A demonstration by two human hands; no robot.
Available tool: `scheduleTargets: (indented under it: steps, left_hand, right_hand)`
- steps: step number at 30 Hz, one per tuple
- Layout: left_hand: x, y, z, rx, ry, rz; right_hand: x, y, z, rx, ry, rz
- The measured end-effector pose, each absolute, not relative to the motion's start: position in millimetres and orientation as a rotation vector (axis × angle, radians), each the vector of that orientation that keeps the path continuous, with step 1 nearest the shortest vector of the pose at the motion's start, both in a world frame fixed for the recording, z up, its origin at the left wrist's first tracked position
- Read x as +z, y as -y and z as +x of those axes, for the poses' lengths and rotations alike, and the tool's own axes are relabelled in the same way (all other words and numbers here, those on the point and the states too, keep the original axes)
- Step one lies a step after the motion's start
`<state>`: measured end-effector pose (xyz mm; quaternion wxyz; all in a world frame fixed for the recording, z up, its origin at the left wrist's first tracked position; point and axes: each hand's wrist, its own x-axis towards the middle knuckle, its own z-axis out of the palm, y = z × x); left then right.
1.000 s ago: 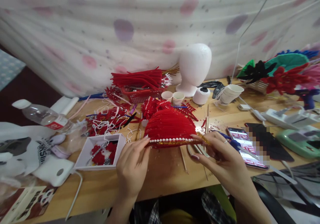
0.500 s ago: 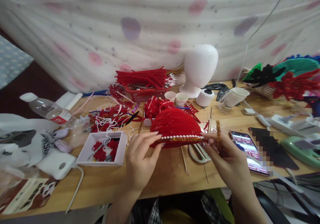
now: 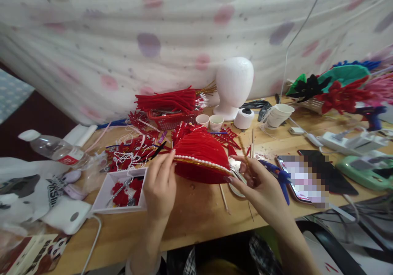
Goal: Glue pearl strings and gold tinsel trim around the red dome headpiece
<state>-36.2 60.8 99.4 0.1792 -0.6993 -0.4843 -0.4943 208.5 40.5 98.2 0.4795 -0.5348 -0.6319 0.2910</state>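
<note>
My fingers [image 3: 166, 160] pinch the red fan [image 3: 201, 160]; a white box [image 3: 106, 191] holds red flowers [image 3: 124, 193], a red basket [image 3: 170, 119] red stems

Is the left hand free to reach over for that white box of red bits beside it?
Probably not yet: the left hand pinches the red fan piece. The white box lies close, nothing between.

A bright red fan-shaped piece [image 3: 201, 160] edged with a row of white pearls and gold trim sits near the front edge of the light wooden table [image 3: 196, 217]. Toward the back edge stand a red basket [image 3: 172, 118] and a plain white foam head [image 3: 233, 84]; the backdrop cloth [image 3: 153, 33] is white with pink and purple spots
</note>
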Motion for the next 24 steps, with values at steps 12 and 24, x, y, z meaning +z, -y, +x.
scheduleTargets:
  steps: [12, 24]
  left_hand:
    - [87.4, -58.9, -26.9, -1.455, 1.382, -2.229]
    - [98.6, -42.4, -38.6, -1.236, 1.933, -2.028]
  right_hand:
    - [117.5, -42.3, 190.5, 0.275, 1.811, -1.278]
    - [100.7, -45.2, 201.2, 0.397, 1.684, -1.304]
